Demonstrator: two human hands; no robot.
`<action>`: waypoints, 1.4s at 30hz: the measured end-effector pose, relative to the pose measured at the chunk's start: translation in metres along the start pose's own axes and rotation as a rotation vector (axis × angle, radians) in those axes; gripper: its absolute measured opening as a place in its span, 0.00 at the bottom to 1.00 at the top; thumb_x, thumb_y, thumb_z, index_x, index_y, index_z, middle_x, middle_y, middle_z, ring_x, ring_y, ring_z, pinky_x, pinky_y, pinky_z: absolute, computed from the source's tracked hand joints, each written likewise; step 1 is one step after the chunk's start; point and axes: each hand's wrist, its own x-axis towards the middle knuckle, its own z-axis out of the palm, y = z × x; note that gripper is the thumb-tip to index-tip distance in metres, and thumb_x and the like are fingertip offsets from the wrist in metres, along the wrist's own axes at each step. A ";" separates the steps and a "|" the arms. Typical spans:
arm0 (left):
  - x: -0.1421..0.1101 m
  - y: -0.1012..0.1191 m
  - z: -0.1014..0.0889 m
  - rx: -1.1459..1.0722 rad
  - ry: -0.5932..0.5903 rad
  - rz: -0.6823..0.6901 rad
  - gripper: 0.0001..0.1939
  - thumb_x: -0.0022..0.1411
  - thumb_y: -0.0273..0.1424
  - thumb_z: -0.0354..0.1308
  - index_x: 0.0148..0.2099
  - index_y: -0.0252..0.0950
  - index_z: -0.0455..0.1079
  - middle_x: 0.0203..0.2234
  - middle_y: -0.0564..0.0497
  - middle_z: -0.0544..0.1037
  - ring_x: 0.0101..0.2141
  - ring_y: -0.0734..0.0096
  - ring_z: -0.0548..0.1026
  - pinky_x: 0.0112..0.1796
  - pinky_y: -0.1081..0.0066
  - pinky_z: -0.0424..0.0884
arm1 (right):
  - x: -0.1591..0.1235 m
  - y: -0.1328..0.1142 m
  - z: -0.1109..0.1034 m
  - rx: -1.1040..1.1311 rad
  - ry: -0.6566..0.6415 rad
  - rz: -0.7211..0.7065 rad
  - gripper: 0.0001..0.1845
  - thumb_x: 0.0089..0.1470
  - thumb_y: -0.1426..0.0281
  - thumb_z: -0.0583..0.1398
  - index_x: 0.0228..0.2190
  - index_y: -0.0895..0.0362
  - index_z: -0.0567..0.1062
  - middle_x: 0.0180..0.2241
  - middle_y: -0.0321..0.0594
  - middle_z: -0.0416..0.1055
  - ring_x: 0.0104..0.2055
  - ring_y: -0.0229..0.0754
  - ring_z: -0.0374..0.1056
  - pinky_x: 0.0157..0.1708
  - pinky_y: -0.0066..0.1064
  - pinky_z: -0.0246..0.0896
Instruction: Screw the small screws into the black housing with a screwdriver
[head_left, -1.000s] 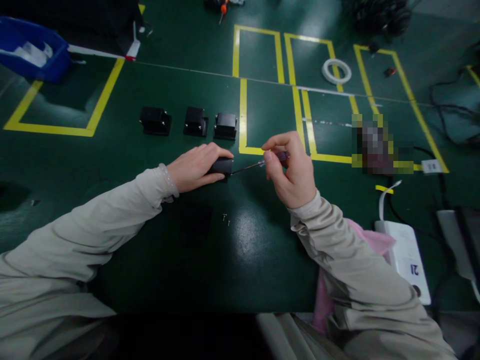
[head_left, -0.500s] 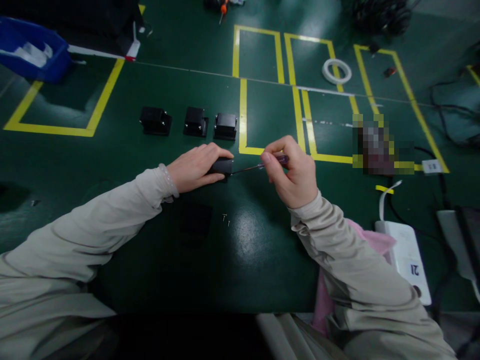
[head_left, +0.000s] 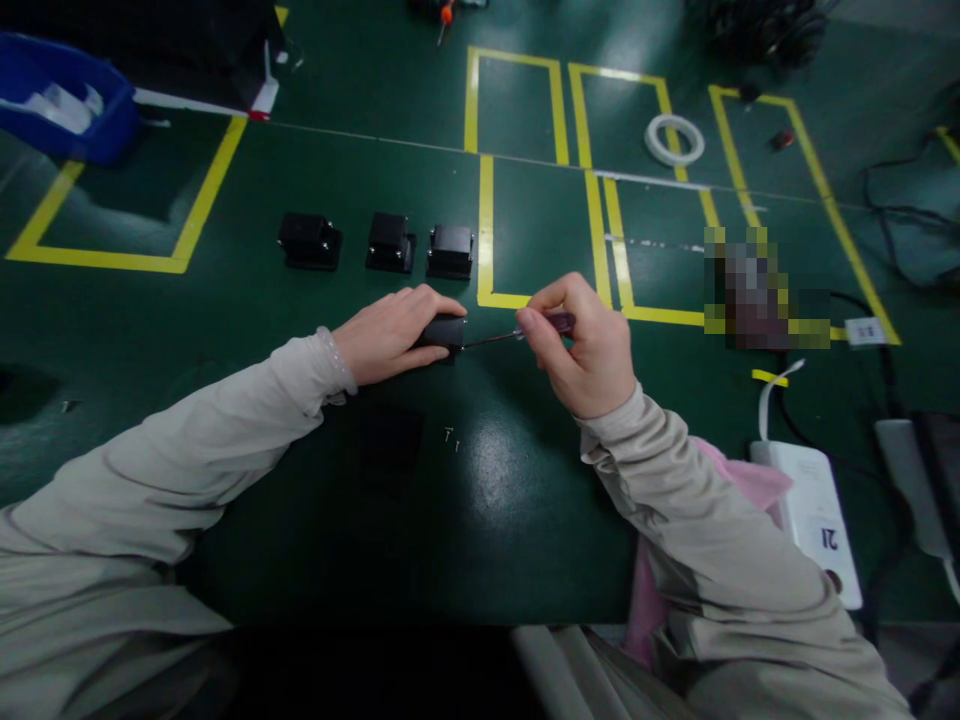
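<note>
My left hand (head_left: 396, 335) grips a small black box-shaped part (head_left: 448, 331) on the green tabletop, fingers along its far side and thumb along the near side. My right hand (head_left: 585, 345) is closed around the dark handle of a screwdriver (head_left: 499, 339). Its thin shaft points left, and the tip meets the right end of the black part, where a screw seems to sit. Two small loose screws (head_left: 448, 434) lie on the table nearer to me. Beyond my left hand stand three similar black parts in a row, the closest to the tape being one black part (head_left: 451, 250).
Yellow tape (head_left: 486, 230) marks rectangles on the table. A white tape roll (head_left: 674, 140) lies at the back right, a blue bin (head_left: 71, 100) at the back left. A white power strip (head_left: 814, 520) and a pink cloth (head_left: 742, 472) lie by my right forearm. Cables run along the right side.
Hardly anything differs. Both hands, the black part and the screwdriver keep nearly the same places, with the screwdriver tip still at the part's right end.
</note>
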 end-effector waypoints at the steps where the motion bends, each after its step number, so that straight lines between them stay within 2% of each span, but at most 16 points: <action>1: 0.000 0.000 0.000 0.000 -0.002 -0.001 0.24 0.68 0.37 0.54 0.62 0.33 0.63 0.52 0.40 0.74 0.50 0.53 0.74 0.52 0.53 0.70 | 0.000 0.001 0.000 0.009 0.002 0.004 0.13 0.67 0.59 0.53 0.34 0.53 0.68 0.28 0.33 0.68 0.27 0.33 0.66 0.29 0.29 0.65; 6: 0.000 0.000 0.000 -0.001 -0.001 0.002 0.24 0.69 0.37 0.54 0.62 0.32 0.63 0.51 0.39 0.73 0.48 0.52 0.74 0.52 0.52 0.70 | -0.001 0.004 0.002 0.035 0.014 -0.016 0.11 0.68 0.62 0.51 0.43 0.54 0.69 0.35 0.36 0.69 0.30 0.33 0.69 0.32 0.31 0.69; 13: 0.000 -0.001 0.002 -0.004 0.007 -0.003 0.24 0.68 0.37 0.55 0.62 0.33 0.63 0.52 0.40 0.73 0.48 0.53 0.74 0.52 0.53 0.70 | 0.000 0.000 0.000 0.017 0.024 -0.032 0.12 0.67 0.61 0.54 0.32 0.54 0.67 0.27 0.31 0.68 0.26 0.31 0.66 0.27 0.27 0.61; 20: 0.001 -0.001 0.001 0.005 0.014 0.020 0.24 0.69 0.37 0.54 0.62 0.31 0.63 0.51 0.39 0.74 0.48 0.52 0.74 0.51 0.51 0.71 | -0.001 0.005 0.004 0.049 0.040 -0.033 0.09 0.69 0.64 0.51 0.42 0.54 0.67 0.28 0.31 0.66 0.25 0.31 0.65 0.28 0.28 0.63; 24: 0.001 0.000 0.001 0.008 0.006 0.008 0.24 0.68 0.37 0.54 0.62 0.31 0.64 0.51 0.39 0.73 0.48 0.51 0.74 0.51 0.51 0.71 | 0.000 0.003 0.003 0.040 0.052 -0.055 0.10 0.68 0.64 0.52 0.37 0.55 0.68 0.30 0.32 0.67 0.27 0.30 0.66 0.29 0.27 0.63; 28: 0.001 0.001 0.001 0.012 0.001 -0.003 0.24 0.68 0.37 0.54 0.62 0.31 0.64 0.50 0.39 0.74 0.48 0.51 0.74 0.51 0.51 0.71 | 0.001 -0.001 0.001 0.041 0.054 -0.056 0.13 0.68 0.62 0.54 0.33 0.55 0.68 0.26 0.30 0.65 0.26 0.30 0.64 0.27 0.26 0.60; 37: 0.001 0.000 0.002 0.005 0.018 0.009 0.23 0.68 0.37 0.55 0.62 0.32 0.63 0.51 0.39 0.74 0.48 0.52 0.74 0.50 0.52 0.71 | 0.002 -0.004 0.001 0.060 0.069 -0.080 0.12 0.67 0.65 0.55 0.31 0.55 0.68 0.21 0.27 0.61 0.21 0.28 0.59 0.23 0.25 0.53; 42: 0.001 0.000 0.001 0.000 0.005 0.011 0.24 0.69 0.37 0.54 0.62 0.32 0.63 0.51 0.39 0.74 0.48 0.52 0.74 0.51 0.52 0.71 | 0.005 -0.007 0.001 0.034 0.051 -0.074 0.15 0.68 0.63 0.54 0.30 0.55 0.68 0.21 0.27 0.60 0.20 0.28 0.58 0.23 0.25 0.53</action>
